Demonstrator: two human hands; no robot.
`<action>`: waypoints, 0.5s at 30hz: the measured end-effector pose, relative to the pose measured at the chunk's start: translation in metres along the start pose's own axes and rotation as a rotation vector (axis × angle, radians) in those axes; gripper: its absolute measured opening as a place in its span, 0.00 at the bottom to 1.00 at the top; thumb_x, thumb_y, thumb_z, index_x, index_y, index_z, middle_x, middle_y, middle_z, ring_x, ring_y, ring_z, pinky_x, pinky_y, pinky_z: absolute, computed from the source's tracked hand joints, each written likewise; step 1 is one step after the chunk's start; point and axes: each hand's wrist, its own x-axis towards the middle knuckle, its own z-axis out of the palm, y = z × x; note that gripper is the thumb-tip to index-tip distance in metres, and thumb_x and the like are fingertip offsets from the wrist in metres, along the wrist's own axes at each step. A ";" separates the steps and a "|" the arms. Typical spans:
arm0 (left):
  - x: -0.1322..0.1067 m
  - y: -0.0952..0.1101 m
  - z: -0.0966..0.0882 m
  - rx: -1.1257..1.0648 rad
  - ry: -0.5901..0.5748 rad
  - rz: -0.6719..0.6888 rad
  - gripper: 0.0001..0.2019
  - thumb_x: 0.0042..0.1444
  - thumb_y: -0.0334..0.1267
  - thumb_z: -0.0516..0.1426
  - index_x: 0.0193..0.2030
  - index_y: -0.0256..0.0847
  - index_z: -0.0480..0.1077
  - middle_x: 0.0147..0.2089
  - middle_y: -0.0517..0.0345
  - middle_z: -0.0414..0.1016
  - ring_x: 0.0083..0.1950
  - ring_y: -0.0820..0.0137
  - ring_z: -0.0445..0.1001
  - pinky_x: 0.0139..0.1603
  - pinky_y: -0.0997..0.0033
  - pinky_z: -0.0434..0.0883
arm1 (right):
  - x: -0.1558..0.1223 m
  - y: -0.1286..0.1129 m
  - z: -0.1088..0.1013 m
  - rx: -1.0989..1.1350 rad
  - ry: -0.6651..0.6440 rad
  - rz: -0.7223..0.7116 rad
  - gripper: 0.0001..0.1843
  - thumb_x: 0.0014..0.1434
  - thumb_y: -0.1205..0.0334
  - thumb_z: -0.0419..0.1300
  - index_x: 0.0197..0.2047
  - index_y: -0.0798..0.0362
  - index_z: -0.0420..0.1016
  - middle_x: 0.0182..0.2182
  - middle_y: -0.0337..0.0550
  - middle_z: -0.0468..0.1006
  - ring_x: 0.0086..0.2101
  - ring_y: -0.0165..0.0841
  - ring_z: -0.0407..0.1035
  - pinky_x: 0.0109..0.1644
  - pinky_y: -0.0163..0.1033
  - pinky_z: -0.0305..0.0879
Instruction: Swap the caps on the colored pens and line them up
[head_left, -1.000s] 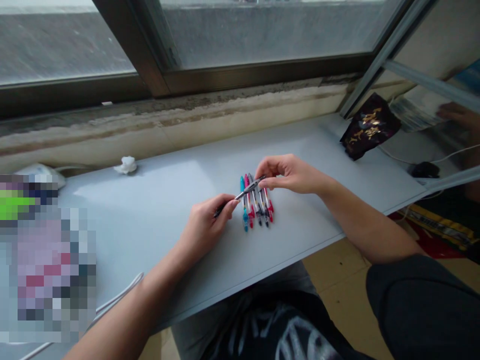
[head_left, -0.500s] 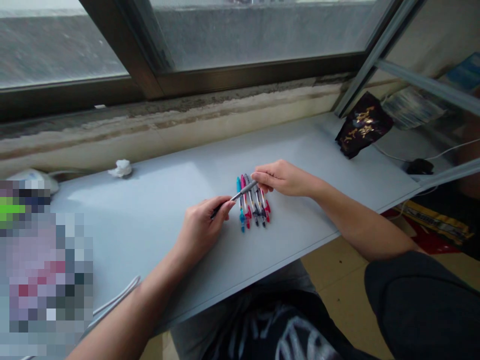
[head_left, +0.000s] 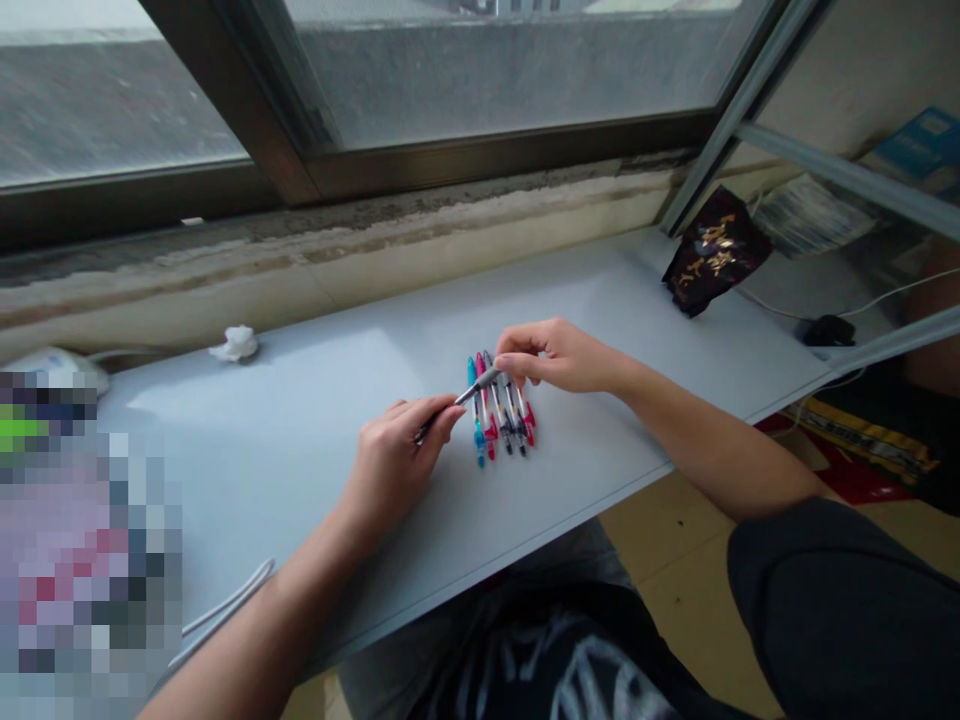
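My left hand (head_left: 394,465) grips a slim grey-and-black pen (head_left: 457,400) near its lower end. My right hand (head_left: 551,358) pinches the pen's far end between thumb and fingers, just above a row of several pens (head_left: 499,410). The held pen crosses over that row without visibly touching it. The row lies side by side on the pale grey board, with blue, pink, red and dark barrels. Parts of the held pen are hidden by my fingers.
The pale grey board (head_left: 300,420) runs along a window sill, with a crumpled white tissue (head_left: 238,344) behind it. A black-and-gold bag (head_left: 716,250) sits at its far right end. A pixelated patch (head_left: 75,540) covers the lower left, beside a white cable (head_left: 225,612).
The view has shifted slightly, so everything sits further left. My right hand's grip has moved closer to the pen's far end, and the held pen stays over the row.
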 end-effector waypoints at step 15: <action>-0.002 0.023 -0.012 -0.256 -0.169 0.166 0.16 0.73 0.38 0.62 0.65 0.44 0.77 0.39 0.59 0.82 0.37 0.72 0.79 0.44 0.73 0.77 | 0.004 -0.002 0.007 0.230 0.054 0.067 0.26 0.72 0.40 0.63 0.31 0.52 0.70 0.18 0.31 0.69 0.21 0.25 0.59 0.29 0.34 0.56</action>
